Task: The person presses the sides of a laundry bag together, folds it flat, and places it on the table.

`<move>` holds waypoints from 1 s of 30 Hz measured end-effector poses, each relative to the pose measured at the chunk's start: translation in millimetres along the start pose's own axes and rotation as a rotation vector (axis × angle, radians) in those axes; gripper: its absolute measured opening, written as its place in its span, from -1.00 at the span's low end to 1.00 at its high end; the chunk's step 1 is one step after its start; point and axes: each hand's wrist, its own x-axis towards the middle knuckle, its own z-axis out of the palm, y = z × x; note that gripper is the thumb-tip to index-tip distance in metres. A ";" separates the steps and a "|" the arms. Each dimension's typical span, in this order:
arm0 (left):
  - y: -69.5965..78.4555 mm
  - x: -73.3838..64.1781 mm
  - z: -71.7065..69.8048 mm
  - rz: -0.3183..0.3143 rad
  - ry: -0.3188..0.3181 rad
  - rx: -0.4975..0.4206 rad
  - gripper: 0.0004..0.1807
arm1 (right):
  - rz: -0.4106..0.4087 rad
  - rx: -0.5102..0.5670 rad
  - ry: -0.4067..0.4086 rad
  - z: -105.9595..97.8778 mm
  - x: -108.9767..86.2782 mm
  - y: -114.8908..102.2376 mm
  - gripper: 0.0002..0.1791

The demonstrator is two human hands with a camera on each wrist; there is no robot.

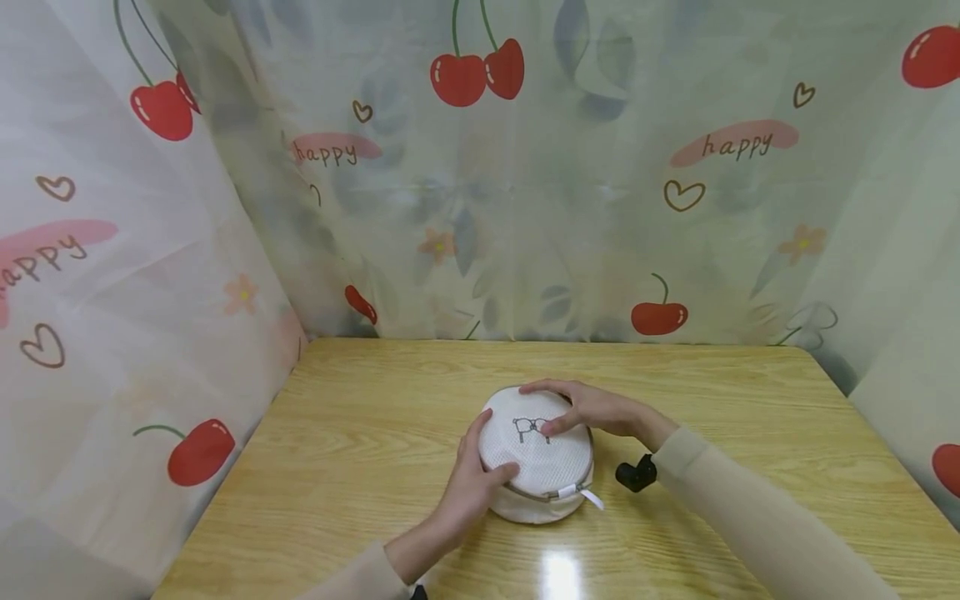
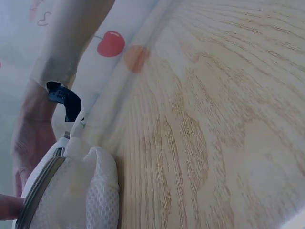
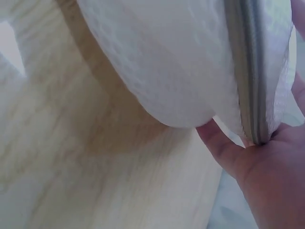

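A round white mesh laundry bag (image 1: 536, 467) with a small line drawing on its lid lies on the wooden table. Along its rim runs a grey zipper (image 2: 42, 188), and a white pull tab (image 1: 592, 497) sticks out at the near right. My left hand (image 1: 474, 475) holds the bag's left side, thumb on the lid and fingers round the edge. From the right, my right hand (image 1: 592, 408) grips the far right rim with its thumb on the lid. The right wrist view shows the right hand's fingers (image 3: 221, 145) against the mesh side beside the zipper.
The wooden table (image 1: 360, 417) stretches out round the bag. Behind it and at both sides hangs a pale curtain (image 1: 517, 208) printed with cherries, hearts and lettering. A black wrist device (image 1: 636, 472) shows beside the right sleeve (image 1: 750, 508).
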 end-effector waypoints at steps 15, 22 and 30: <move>-17.3 -0.4 7.2 0.030 0.148 0.193 -0.06 | -0.003 -0.221 -0.005 16.8 0.3 16.0 -0.24; -9.1 10.1 -2.9 0.180 0.112 0.380 -0.13 | -0.141 -0.341 0.088 14.9 -10.1 4.7 -0.22; 8.4 29.9 -21.7 0.334 -0.240 0.592 -0.20 | -0.192 -0.460 0.255 33.5 -35.9 1.8 -0.17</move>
